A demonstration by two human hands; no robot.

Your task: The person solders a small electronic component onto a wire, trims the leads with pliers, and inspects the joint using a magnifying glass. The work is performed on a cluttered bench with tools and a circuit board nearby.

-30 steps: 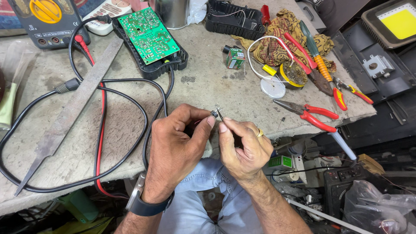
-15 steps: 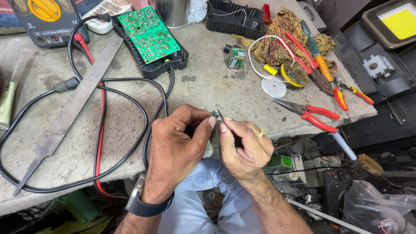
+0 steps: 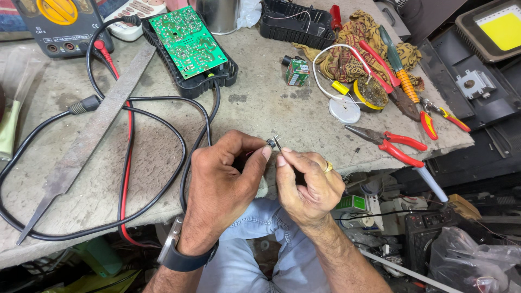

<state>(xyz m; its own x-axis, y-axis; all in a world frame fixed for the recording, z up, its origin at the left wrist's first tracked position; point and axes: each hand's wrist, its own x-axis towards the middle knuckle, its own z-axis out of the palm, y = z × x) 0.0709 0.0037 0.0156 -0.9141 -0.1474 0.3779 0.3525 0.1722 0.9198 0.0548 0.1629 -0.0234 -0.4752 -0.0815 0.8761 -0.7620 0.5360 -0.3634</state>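
Observation:
My left hand (image 3: 225, 182) and my right hand (image 3: 306, 184) meet at the near edge of a worn workbench (image 3: 260, 114). Between the thumbs and forefingers of both hands sits a tiny dark electronic component (image 3: 273, 142) with thin metal leads. The left thumb and forefinger pinch its body, and the right fingertips hold its other side. A dark watch is on my left wrist and a gold ring on a right finger. What else the right fist encloses is hidden.
A green circuit board (image 3: 187, 40) lies in a black casing at the back. A long metal file (image 3: 89, 135), black and red cables (image 3: 127, 157), a multimeter (image 3: 59, 21), red-handled pliers (image 3: 388, 144), screwdrivers (image 3: 399, 68) and a solder tin (image 3: 372, 95) crowd the bench.

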